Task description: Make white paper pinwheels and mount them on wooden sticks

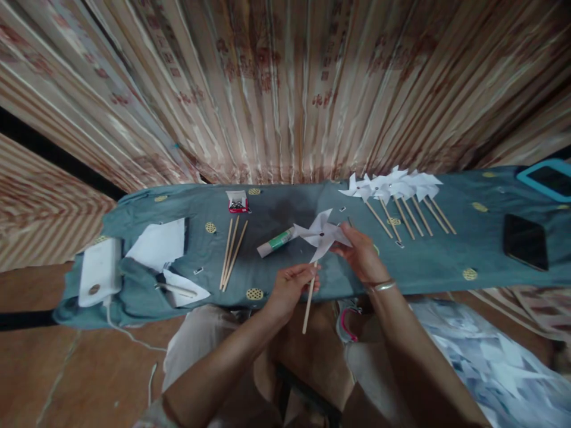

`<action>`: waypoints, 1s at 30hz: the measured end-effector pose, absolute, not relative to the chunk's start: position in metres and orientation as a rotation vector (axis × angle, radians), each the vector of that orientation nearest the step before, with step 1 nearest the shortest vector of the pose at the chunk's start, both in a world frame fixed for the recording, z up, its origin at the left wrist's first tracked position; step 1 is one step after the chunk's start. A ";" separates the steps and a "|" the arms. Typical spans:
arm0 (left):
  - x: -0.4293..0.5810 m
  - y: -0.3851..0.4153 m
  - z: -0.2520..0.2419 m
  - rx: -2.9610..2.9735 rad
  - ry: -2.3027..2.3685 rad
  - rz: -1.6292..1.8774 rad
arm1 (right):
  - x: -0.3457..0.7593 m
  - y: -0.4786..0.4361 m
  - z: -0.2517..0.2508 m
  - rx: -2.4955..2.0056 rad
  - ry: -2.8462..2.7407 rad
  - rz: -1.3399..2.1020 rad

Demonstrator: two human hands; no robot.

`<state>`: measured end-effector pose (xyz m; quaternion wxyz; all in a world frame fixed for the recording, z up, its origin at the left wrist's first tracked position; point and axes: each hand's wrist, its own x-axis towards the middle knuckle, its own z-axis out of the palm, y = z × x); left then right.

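A white paper pinwheel (pixel 322 234) with a dark pin at its centre is held above the cloth-covered table. My left hand (pixel 292 284) pinches its wooden stick (pixel 308 306) just below the paper blades. At the pinwheel's right side, my right hand (pixel 359 252) has thumb and fingers closed on a blade's edge; a bangle circles that wrist. Just left of the blades lies a glue stick (pixel 276 241) with a green label. Three loose wooden sticks (pixel 230 255) rest farther left. Behind them stands an opened small red box (pixel 238 204) with small metal pieces inside.
Several pinwheels (pixel 397 185) on sticks lie in a row at the back right. A dark phone (pixel 525 242) and a blue-framed device (pixel 546 179) are farther right. Paper sheets (pixel 158 244), scissors (pixel 178 290) and a white corded box (pixel 100 272) occupy the left. A curtain (pixel 267 89) hangs behind.
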<state>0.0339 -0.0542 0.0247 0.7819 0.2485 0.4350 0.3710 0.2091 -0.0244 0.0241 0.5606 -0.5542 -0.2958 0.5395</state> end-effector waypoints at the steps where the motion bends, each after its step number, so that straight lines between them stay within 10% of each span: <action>1: 0.038 -0.047 0.023 0.548 0.933 0.789 | 0.212 -0.020 0.024 -1.317 -0.668 1.223; 30: 0.042 -0.014 -0.006 0.484 1.004 0.800 | 0.228 0.024 0.016 -1.454 -0.632 1.181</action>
